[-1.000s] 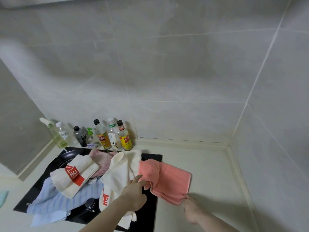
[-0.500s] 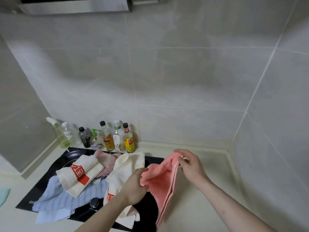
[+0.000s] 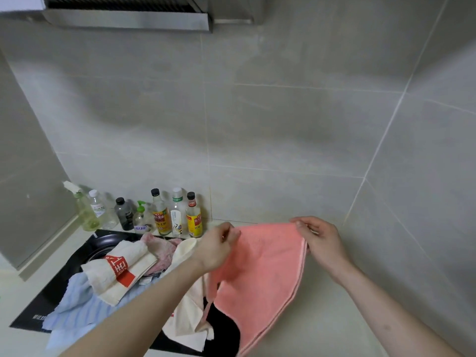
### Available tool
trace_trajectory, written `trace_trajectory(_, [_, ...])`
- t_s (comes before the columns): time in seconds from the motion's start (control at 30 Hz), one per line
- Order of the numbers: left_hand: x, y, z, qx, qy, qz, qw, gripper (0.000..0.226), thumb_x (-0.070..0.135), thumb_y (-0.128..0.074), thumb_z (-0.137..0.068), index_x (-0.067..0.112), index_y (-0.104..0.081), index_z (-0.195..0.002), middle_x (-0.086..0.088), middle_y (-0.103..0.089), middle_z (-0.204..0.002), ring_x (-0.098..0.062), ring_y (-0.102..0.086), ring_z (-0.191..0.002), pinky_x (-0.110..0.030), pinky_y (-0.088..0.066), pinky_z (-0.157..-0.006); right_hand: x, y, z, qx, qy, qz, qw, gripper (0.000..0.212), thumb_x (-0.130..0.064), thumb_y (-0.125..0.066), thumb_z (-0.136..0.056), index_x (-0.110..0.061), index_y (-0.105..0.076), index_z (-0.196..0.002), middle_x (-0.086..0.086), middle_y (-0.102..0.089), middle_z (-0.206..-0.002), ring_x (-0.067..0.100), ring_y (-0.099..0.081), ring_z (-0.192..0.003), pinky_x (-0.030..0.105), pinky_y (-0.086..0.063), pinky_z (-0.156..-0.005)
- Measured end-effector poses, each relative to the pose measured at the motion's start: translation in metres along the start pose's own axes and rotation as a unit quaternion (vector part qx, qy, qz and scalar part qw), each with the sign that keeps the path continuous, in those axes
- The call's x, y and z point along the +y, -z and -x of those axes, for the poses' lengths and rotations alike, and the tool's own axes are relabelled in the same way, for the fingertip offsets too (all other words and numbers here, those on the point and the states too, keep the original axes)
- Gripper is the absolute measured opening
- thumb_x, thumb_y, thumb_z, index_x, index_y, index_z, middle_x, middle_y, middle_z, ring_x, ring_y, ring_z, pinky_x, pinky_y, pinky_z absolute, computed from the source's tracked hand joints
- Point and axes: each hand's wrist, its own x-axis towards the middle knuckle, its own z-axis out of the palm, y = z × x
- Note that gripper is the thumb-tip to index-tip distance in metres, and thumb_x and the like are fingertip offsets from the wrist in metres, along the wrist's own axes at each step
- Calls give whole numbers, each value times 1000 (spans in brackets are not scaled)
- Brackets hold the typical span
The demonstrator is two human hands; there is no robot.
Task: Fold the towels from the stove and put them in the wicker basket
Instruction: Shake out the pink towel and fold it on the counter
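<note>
Crowding stove, towels, bottles behind

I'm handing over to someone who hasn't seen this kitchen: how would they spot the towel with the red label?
Start at the black stove at lower left, below the row of bottles along the wall. On top of the pile there lies a cream towel, over a pale blue striped towel. It alone shows a red band with white characters.

The left forearm hides part of the stove; bottle labels are unreadable.
</note>
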Motion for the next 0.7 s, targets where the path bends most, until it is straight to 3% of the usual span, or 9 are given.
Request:
trace_trajectory(0.1, [25, 29, -2, -43, -29, 24, 998, 42, 43, -61, -100, 19, -51, -67, 14, -42, -60, -6, -40, -58, -26, -35, -59, 0, 13, 4, 12, -11, 10, 1000, 16, -15, -67, -96, -23, -79, -91, -10, -79, -94, 11, -72, -96, 29, -52, -89])
trace_trajectory(0.2, [39, 52, -4, -119, -54, 29, 991, 47, 49, -64, -97, 13, -58, -68, 8, -46, -62, -8, -43, -61, -26, -36, -60, -6, 19, 9, 13, -20, 3, 1000, 13, -18, -68, -96, -20, -80, -94, -7, -79, -97, 12, -73, -98, 32, -53, -92])
trace_trajectory(0.3, [37, 65, -8, -169, -41, 34, 984, 40, 43, -69, -96, 8, -68, -76, 10, -55, -62, -5, -49, -60, -22, -40, -61, -13, 16, 12, -2, -47, -18, 999, 13, -23, -67, -97, -21, -80, -96, -6, -78, -95, 12, -71, -87, 30, -53, -77])
trace_trajectory(0.4, [24, 75, -13, -205, 1, 15, 979, 40, 48, -69, -94, 10, -73, -83, 7, -62, -69, -7, -56, -67, -25, -45, -67, -15, 5, 9, -45, -97, -38, 994, 15, -27, -66, -97, -21, -79, -99, -1, -67, -77, 12, -55, -64, 23, -41, -54])
trace_trajectory(0.47, [10, 77, -18, -231, 49, 6, 972, 43, 53, -68, -93, 11, -75, -87, 4, -66, -77, -8, -61, -75, -28, -50, -75, -11, -4, 5, -60, -121, -33, 990, 15, -25, -65, -98, -19, -79, -100, -1, -57, -69, 11, -47, -57, 20, -37, -47])
trace_trajectory(0.53, [-6, 71, -23, -231, 93, -17, 968, 42, 54, -69, -92, 13, -76, -87, 4, -71, -83, -8, -65, -81, -28, -53, -80, 0, -14, -4, -51, -134, -5, 990, 15, -26, -66, -97, -18, -78, -101, -1, -58, -69, 13, -48, -59, 21, -42, -48])
trace_trajectory(0.6, [-23, 57, -27, -194, 106, -64, 973, 34, 50, -69, -93, 18, -75, -83, 6, -70, -81, -8, -64, -79, -23, -52, -75, 20, -28, -16, -26, -153, 18, 988, 16, -24, -69, -95, -12, -77, -103, 2, -64, -72, 16, -52, -61, 24, -48, -52])
trace_trajectory(0.67, [-38, 44, -29, -135, 111, -152, 973, 20, 39, -69, -94, 19, -69, -94, 6, -67, -89, -11, -62, -83, -23, -51, -74, 50, -42, -25, -7, -186, 21, 982, 15, -15, -72, -93, -6, -74, -104, 8, -69, -79, 21, -61, -62, 33, -58, -61])
trace_trajectory(0.7, [-44, 38, -26, -125, 112, -213, 963, 18, 32, -68, -93, 20, -65, -106, 4, -67, -101, -15, -63, -92, -27, -53, -81, 65, -49, -27, -3, -200, 33, 979, 14, -11, -72, -90, -8, -73, -104, 11, -73, -89, 25, -67, -69, 41, -62, -70])
